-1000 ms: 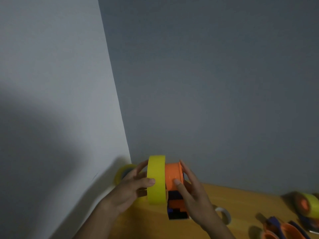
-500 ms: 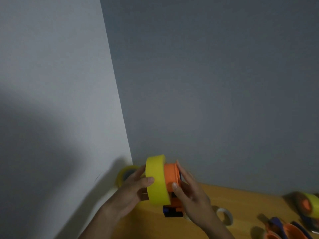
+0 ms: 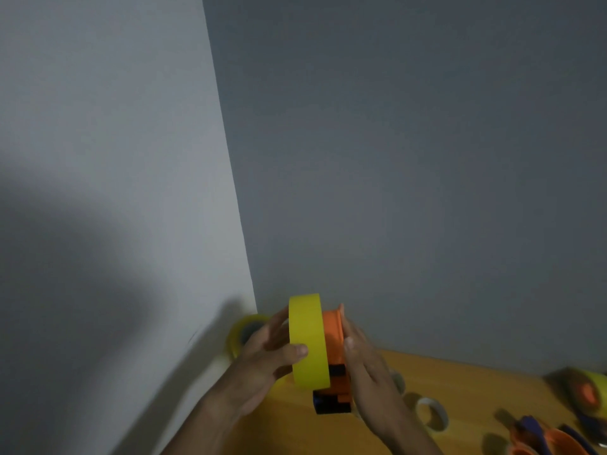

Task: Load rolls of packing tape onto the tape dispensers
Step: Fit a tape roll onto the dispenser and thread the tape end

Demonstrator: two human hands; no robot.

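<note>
Yellow tape roll [image 3: 308,341] on edge, gripped by left hand [image 3: 262,359] — its bore faces right, toward the orange dispenser [image 3: 333,353] hub. Right hand [image 3: 368,369] braces the dispenser, fingers fairly straight. Roll looks partly seated (depth unclear) — remaining push likely runs sideways.

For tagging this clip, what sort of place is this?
Probably a plain indoor packing bench in a room corner: bare grey walls, a wooden table, spare tape rolls and dispensers.
</note>
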